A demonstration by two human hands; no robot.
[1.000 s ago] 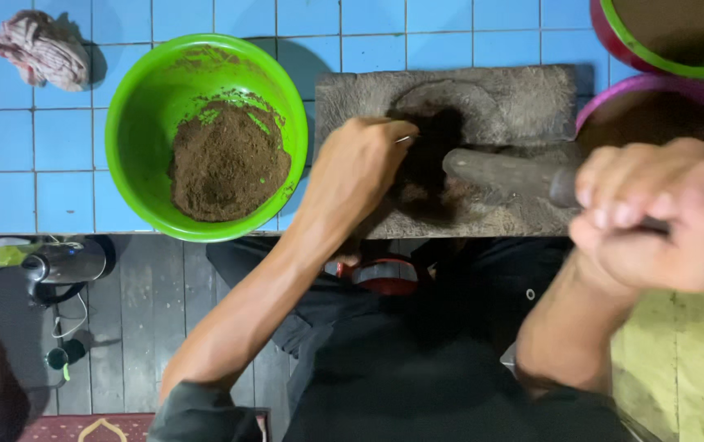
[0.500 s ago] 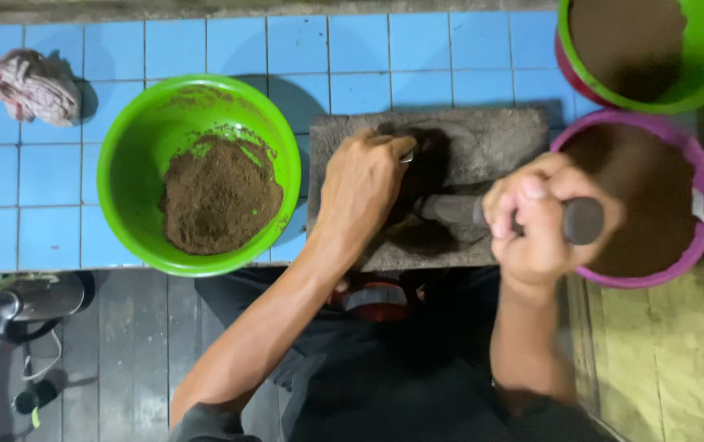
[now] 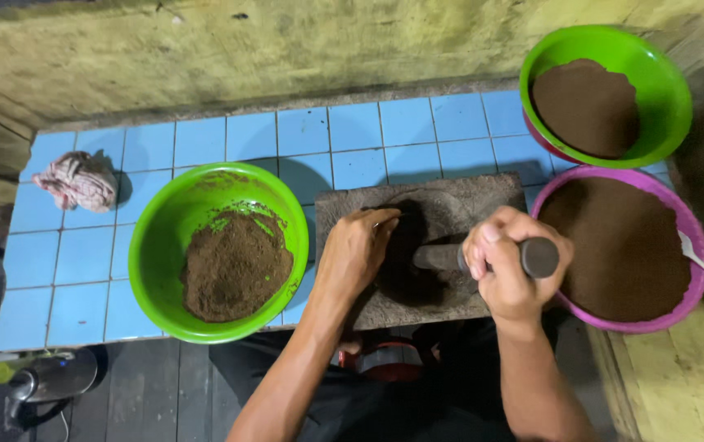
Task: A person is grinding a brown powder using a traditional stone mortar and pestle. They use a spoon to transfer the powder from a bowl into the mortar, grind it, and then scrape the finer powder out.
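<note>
Right hand (image 3: 509, 270) clamps fingers round stone pestle (image 3: 483, 257) lying across grinding slab (image 3: 450, 214) on blue-tiled worktop (image 3: 204, 139); left hand (image 3: 357, 250), fingers curled together, rests on dark paste (image 3: 407, 270) at slab centre, btwn green bowl (image 3: 163, 237) & purple bowl (image 3: 700, 282).

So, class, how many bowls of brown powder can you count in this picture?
3: a green bowl left of the grinding stone, a purple bowl to its right, another green bowl behind that. None seems hidden.

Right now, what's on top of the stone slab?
On the stone slab: a dark paste patch, the left hand, the roller held by the right hand. Paste beneath them is hidden.
</note>
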